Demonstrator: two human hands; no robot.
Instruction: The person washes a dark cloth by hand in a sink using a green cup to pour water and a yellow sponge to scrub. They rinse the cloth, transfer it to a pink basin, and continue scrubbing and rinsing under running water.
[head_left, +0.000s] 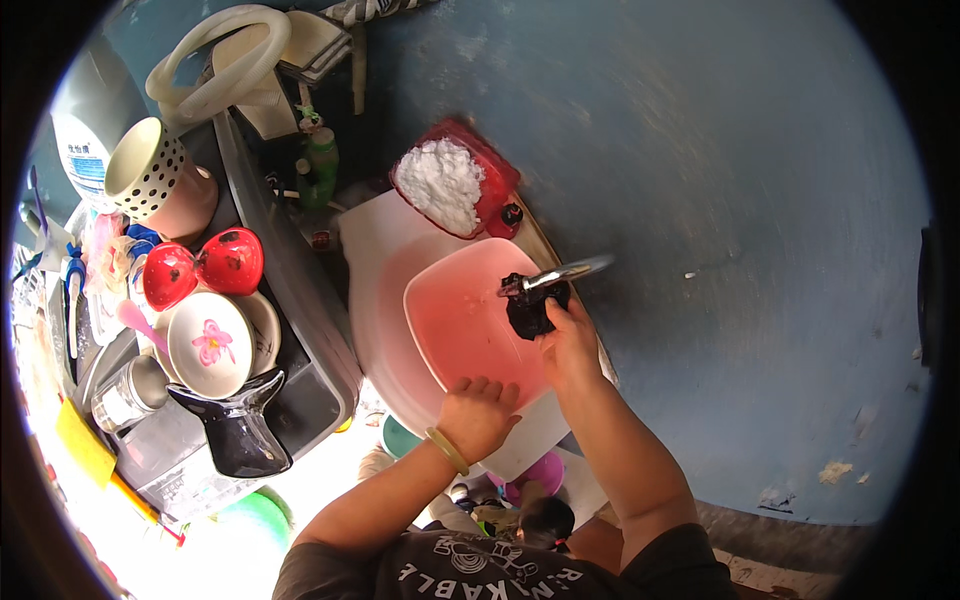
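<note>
My right hand (572, 345) pinches a black piece (533, 316) with an uneven outline under the metal tap (570, 272). Whether it is a cloth or something stiff, I cannot tell. Below it is a square pink basin (428, 318) holding water. My left hand (480, 415), a pale bangle on its wrist, has its fingers curled over the basin's near rim, partly hiding it. Just beyond the basin, a red dish (497, 180) carries a heap of white, crumpled-looking material (440, 187).
On the left, a grey tray (335, 385) carries a white flower-patterned bowl (208, 345), red bowls (230, 262), a black tail-shaped dish (245, 440), a metal can (130, 393) and a dotted cup (150, 170). A blue-grey wall (760, 250) rises on the right.
</note>
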